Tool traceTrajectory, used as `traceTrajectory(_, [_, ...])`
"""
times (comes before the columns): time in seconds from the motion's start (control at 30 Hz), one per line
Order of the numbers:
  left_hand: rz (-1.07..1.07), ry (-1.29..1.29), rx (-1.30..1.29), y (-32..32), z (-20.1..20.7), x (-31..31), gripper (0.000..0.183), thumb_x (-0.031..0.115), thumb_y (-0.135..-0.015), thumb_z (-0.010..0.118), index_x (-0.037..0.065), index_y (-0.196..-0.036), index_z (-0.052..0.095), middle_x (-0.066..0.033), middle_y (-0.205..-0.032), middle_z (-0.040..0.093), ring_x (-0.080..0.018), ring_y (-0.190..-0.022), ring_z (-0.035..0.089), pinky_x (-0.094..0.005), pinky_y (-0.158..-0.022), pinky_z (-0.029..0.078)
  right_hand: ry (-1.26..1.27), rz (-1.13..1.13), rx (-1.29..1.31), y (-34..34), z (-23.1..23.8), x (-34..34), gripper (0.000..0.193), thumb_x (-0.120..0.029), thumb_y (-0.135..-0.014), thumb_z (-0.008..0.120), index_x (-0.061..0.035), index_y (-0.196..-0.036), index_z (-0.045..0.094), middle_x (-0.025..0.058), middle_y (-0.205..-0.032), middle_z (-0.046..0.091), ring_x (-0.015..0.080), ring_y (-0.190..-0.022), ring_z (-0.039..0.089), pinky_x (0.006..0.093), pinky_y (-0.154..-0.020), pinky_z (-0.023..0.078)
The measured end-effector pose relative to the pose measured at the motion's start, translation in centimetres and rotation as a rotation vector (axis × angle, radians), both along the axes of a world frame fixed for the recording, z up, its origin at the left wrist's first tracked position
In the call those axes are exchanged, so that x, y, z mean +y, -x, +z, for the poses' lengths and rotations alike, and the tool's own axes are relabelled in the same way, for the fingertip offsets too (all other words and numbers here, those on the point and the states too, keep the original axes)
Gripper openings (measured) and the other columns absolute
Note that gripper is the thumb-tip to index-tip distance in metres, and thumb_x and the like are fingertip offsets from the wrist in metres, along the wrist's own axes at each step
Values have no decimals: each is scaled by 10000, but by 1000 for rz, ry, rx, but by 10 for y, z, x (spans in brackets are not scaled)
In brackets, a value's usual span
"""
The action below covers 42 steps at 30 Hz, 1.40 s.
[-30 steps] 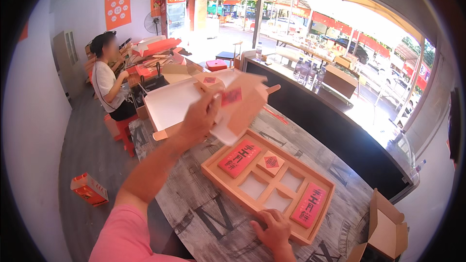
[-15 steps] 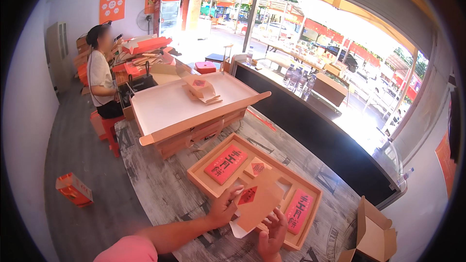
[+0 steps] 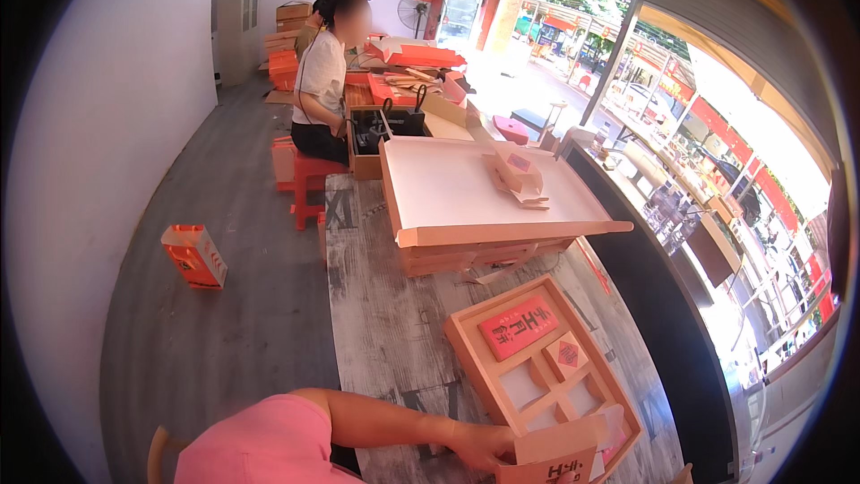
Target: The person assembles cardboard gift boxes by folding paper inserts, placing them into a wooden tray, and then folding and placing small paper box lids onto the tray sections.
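Observation:
At the bottom edge, my left hand grips a small brown cardboard box by its left side, with the fingertips partly hidden behind it. The box has an upright flap and dark print on its near face. Of my right hand at most a fingertip shows at the lower rim; its hold is out of sight. Just beyond the box lies a shallow brown tray with square compartments. In the tray sit a flat red packet and a small box with a red diamond label.
Beyond the tray, a large white-lined cardboard lid rests on stacked boxes, with a folded small carton on it. A person sits on a red stool. An orange-and-white carton stands on the floor at left.
My view has swung left, so the tray and table appear further right. The small box has turned, now showing dark print instead of its red diamond. My right hand has almost left the picture.

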State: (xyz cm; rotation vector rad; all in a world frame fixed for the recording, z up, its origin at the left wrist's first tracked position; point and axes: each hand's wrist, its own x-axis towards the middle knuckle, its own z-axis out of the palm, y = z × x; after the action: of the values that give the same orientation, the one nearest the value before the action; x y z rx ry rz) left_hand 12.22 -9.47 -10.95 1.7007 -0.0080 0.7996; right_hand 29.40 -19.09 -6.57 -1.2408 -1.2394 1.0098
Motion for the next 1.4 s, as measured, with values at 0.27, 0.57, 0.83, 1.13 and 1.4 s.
traceTrajectory(0.27, [252,215,-2,38,44,29,724,328,-982,712,63,-1554,355,-104,-1280,591,-167,-1033,583,-323,-943,500,153,35,-159,-12,3,-3,512,-254,-1097,446,-6,-1538,366,75,-1431,562,192,-1238,588,343,-985,513])
traceTrajectory(0.57, [424,102,157,20,34,9,792,243,-928,748,88,-1581,329,-118,-1436,479,-225,-1344,485,-400,-1122,411,88,-38,-517,2,15,2,622,-224,-1049,582,19,-1567,338,153,-1440,543,246,-1298,528,385,-1046,468])
traceTrajectory(0.83, [339,66,12,23,30,12,543,219,-930,668,72,-1425,498,-58,-1264,520,-152,-1009,531,-291,-839,462,-242,-178,-290,-14,-15,-1,565,-239,-1028,613,57,-1479,442,187,-1388,559,280,-1217,559,393,-1010,478])
traceTrajectory(1.13, [386,55,38,15,9,12,281,321,-1026,594,43,-1023,553,-89,-1065,518,-206,-974,504,-339,-884,423,-168,-151,-273,1,0,0,269,-176,-1042,526,50,-1161,609,133,-1041,642,237,-925,598,377,-823,501])
traceTrajectory(1.4, [307,329,-42,11,17,3,243,260,-1076,555,32,-1160,551,-87,-1207,562,-158,-1076,559,-318,-923,474,-172,-158,-110,2,-4,6,246,-187,-1027,553,17,-1141,630,145,-1159,661,236,-1044,615,363,-939,491])
